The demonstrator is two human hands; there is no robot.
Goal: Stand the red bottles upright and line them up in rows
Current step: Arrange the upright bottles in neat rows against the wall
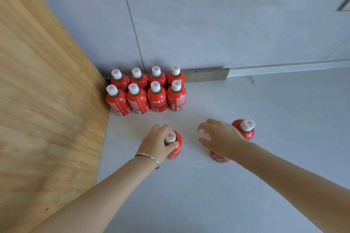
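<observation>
**Two loose bottles left to join the rows**

Against the pale wooden panel on the left, eight small red plastic bottles with white caps stand upright in two rows of four on the grey floor, packed side by side.

Nearer the camera, the left hand is closed round the neck and shoulder of an upright red bottle, thumb just below its cap.

The right hand hangs open, fingers spread and blurred, gripping nothing. Beyond it stands another red bottle; whether the red patch under the wrist belongs to it, I cannot tell.

These bottles look rigid, smooth-labelled and probably full; a grip at the shoulder should steady them.
</observation>
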